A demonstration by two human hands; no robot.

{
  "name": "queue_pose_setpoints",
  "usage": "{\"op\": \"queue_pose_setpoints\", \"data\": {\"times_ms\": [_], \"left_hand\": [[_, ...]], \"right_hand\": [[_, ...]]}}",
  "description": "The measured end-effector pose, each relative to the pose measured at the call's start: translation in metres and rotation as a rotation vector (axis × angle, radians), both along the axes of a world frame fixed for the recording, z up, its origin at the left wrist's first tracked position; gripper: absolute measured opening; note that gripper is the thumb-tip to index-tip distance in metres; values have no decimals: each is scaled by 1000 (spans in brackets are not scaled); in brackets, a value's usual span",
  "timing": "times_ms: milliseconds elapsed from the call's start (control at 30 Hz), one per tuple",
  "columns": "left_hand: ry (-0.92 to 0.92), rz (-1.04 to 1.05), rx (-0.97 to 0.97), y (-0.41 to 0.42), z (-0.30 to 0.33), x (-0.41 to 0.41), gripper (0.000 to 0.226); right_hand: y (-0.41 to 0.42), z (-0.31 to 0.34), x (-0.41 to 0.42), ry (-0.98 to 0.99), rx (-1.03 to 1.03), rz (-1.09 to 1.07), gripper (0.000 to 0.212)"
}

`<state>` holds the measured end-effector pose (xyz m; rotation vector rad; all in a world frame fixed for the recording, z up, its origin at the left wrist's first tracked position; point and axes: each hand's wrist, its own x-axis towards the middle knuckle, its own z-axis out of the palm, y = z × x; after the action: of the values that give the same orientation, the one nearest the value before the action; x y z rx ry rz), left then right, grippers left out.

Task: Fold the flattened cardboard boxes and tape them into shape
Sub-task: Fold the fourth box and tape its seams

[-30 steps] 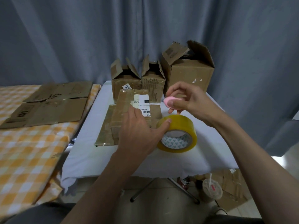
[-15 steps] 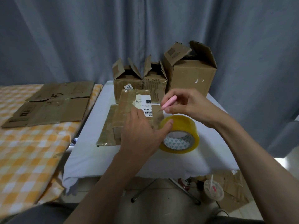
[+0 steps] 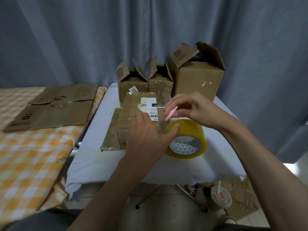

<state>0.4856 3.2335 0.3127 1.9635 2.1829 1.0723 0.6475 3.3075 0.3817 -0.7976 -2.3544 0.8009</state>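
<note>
Both forearms reach forward over the white-covered worktop. The left hand lies palm down, fingers straight, on a flattened cardboard box, its thumb stretched right to touch the top of a tape roll. The right hand hovers above the roll, wrist bent, fingertips pinching a thin pink cutter that slants down to the left.

The roll is a wide ring of glossy yellowish tape standing tilted on its edge, with a triangle-patterned core. The flattened box is dull brown, taped over and shiny in places, with a white barcode label. Behind it stand three folded boxes, flaps up, against a grey curtain. More flattened cardboard lies on an orange checked cloth to the left.
</note>
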Motion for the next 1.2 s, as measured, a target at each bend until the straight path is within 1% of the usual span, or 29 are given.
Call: {"op": "queue_pose_setpoints", "data": {"times_ms": [133,267,367,533,633,767,833,900,933,967,1033,1100,1200], "left_hand": [[5,-11,-18,0,0,-1,100],[6,-16,9,1,-1,-1,98],[9,-19,12,1,-2,-1,97],[1,-19,-3,1,-2,-1,97],[17,-13,-10,2,-3,-1,96],[20,-20,31,0,-2,0,90],[27,-20,38,0,-2,0,90],[22,-5,31,-1,-1,0,92],[19,1,27,-1,0,0,93],[18,2,23,-1,0,0,94],[27,-5,7,-1,1,0,96],[35,-5,-14,-1,1,0,99],[35,-4,-24,-1,0,0,101]], "right_hand": [[0,2,-2,-61,-2,41,32],[0,4,-6,-166,32,11,37],[-1,4,-9,-220,64,-11,36],[-5,8,-13,-235,77,-32,35],[-6,10,-17,-268,141,-52,36],[-6,7,-26,-392,264,-45,37],[-4,3,-27,-327,285,-95,35],[4,2,-19,-214,300,-235,35],[9,1,-13,-193,305,-312,35],[14,-2,-7,-211,284,-380,35],[21,-11,5,-319,115,-479,33],[24,-22,14,-411,-89,-495,25],[25,-28,28,-424,-300,-496,19]]}}
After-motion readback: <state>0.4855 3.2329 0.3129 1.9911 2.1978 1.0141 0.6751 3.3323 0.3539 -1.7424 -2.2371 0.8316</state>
